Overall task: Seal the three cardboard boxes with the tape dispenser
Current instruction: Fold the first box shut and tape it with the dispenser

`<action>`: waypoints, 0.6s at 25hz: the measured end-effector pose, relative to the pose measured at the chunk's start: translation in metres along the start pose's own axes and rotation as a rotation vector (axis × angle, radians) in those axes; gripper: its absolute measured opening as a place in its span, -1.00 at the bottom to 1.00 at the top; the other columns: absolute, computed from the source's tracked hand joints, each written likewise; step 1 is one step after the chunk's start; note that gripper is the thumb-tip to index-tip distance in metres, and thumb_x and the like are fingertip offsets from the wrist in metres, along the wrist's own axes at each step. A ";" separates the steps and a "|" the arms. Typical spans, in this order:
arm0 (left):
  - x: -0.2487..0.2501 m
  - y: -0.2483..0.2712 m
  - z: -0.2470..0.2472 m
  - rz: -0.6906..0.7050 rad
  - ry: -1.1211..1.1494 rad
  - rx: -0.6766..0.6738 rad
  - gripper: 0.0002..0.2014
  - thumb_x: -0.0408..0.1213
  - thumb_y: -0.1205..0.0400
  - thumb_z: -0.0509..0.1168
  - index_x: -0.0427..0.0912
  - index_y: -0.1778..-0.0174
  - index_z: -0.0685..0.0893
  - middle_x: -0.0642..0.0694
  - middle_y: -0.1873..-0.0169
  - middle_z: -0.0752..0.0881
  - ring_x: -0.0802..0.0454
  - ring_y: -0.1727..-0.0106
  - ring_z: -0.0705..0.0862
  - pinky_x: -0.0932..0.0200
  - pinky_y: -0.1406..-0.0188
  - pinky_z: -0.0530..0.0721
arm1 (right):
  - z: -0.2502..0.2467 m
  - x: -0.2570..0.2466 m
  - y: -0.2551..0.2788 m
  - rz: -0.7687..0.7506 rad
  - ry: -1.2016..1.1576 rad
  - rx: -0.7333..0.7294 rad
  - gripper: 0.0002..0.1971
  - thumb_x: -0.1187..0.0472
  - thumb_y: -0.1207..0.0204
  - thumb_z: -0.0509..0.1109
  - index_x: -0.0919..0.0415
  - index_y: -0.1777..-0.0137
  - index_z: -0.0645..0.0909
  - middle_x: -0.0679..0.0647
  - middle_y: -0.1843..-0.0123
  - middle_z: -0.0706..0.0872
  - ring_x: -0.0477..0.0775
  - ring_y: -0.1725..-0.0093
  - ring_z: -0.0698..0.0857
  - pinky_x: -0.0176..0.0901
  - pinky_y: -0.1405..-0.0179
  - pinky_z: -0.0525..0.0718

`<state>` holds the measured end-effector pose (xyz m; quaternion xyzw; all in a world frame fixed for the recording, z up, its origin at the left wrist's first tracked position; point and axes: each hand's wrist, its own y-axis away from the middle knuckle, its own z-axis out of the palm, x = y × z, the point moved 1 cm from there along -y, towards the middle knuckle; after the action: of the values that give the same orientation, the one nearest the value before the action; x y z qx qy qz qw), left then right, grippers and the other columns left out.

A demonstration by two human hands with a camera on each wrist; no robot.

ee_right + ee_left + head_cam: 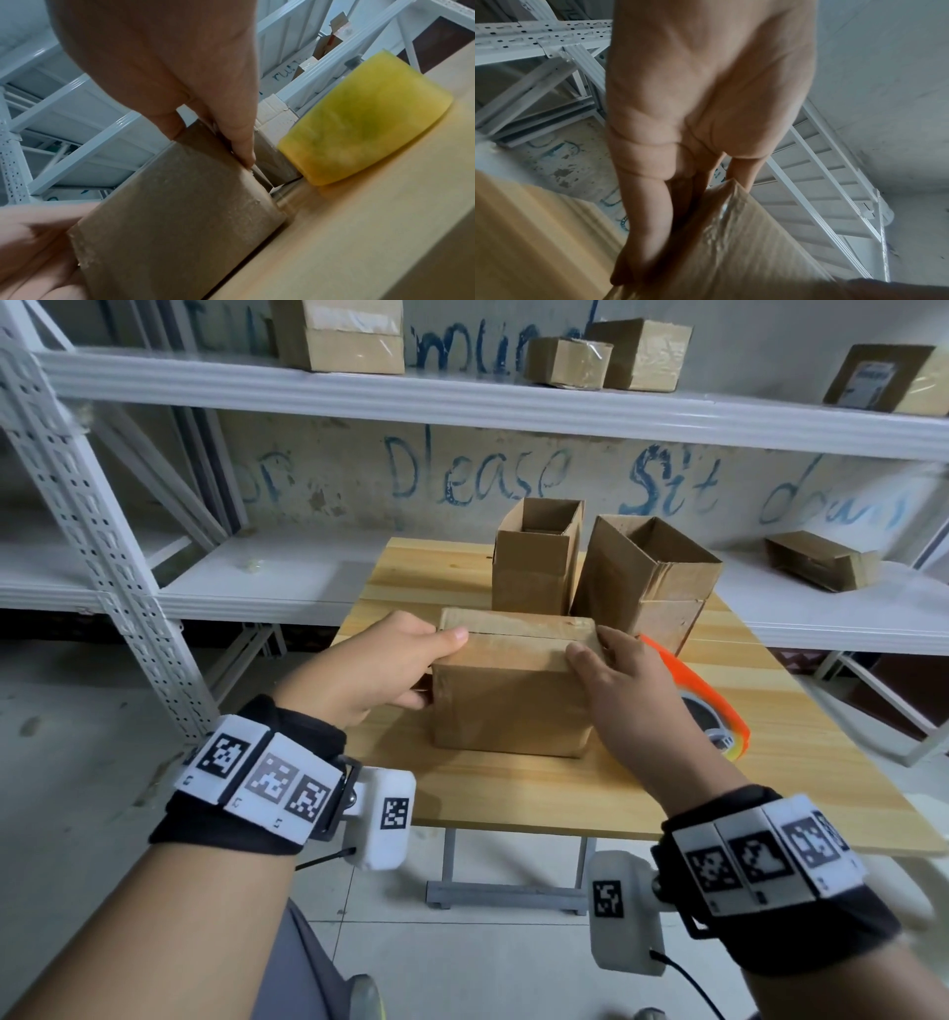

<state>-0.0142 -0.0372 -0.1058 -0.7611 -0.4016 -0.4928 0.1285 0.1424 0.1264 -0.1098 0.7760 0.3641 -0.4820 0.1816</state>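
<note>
Both hands gripping closed box (513, 690) at near part of wooden table (513, 793): left hand (369, 665) curling round left top edge, thumb lying on lid; right hand (621, 690) clasping right top corner. Tape dispenser (703, 695) with orange frame sitting just beside box on right, partly hiding behind right hand. Two open boxes (536, 557) (644, 577) standing directly behind, side by side, crowding far edge. White shelving (462, 397) beyond holding more cartons.

We seem to be in a storeroom or packing room: white metal shelving (462, 403) behind the wooden surface (513, 788) carries cardboard boxes (349, 336), the wall (334, 469) behind it bears blue scrawled writing, and the floor (77, 762) below is pale tile.
</note>
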 end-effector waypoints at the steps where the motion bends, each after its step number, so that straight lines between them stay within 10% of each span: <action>1: 0.001 0.000 0.000 0.006 0.001 0.000 -0.32 0.32 -0.57 0.27 -0.09 -0.45 0.68 -0.02 -0.56 0.58 -0.01 -0.36 0.70 -0.15 -0.43 0.63 | -0.001 0.000 -0.001 0.009 -0.021 0.015 -0.40 -0.10 -0.70 0.24 0.08 -0.67 0.27 0.00 -0.52 0.52 0.02 -0.41 0.54 -0.06 -0.27 0.66; 4: 0.006 0.004 0.003 0.020 0.047 -0.001 -0.60 0.08 -0.76 0.24 -0.13 -0.24 0.79 -0.03 -0.30 0.77 0.06 -0.30 0.73 0.07 -0.20 0.74 | -0.003 -0.002 -0.002 0.024 -0.034 0.018 -0.43 -0.07 -0.68 0.30 0.11 -0.63 0.34 -0.05 -0.37 0.57 -0.06 -0.23 0.57 -0.38 0.17 0.59; 11: 0.003 0.001 0.000 -0.016 0.003 0.010 -0.19 0.39 -0.40 0.28 -0.08 -0.45 0.68 -0.01 -0.59 0.54 0.02 -0.30 0.69 -0.13 -0.42 0.64 | -0.008 -0.005 0.000 -0.008 -0.120 -0.034 -0.86 0.01 -0.67 0.32 -0.01 -0.02 0.69 -0.01 -0.03 0.78 0.00 -0.06 0.72 0.02 -0.17 0.74; 15: 0.004 0.001 0.002 -0.028 -0.001 0.051 -0.23 0.37 -0.42 0.28 -0.11 -0.40 0.71 0.04 -0.50 0.61 -0.03 -0.26 0.71 -0.15 -0.38 0.65 | -0.009 -0.004 0.003 0.038 -0.226 -0.072 -0.69 0.03 -0.66 0.35 0.08 -0.35 0.63 -0.09 -0.08 0.74 -0.08 -0.09 0.70 -0.12 -0.19 0.72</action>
<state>-0.0117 -0.0350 -0.1030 -0.7522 -0.4247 -0.4838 0.1406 0.1493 0.1283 -0.1028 0.7165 0.3434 -0.5496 0.2583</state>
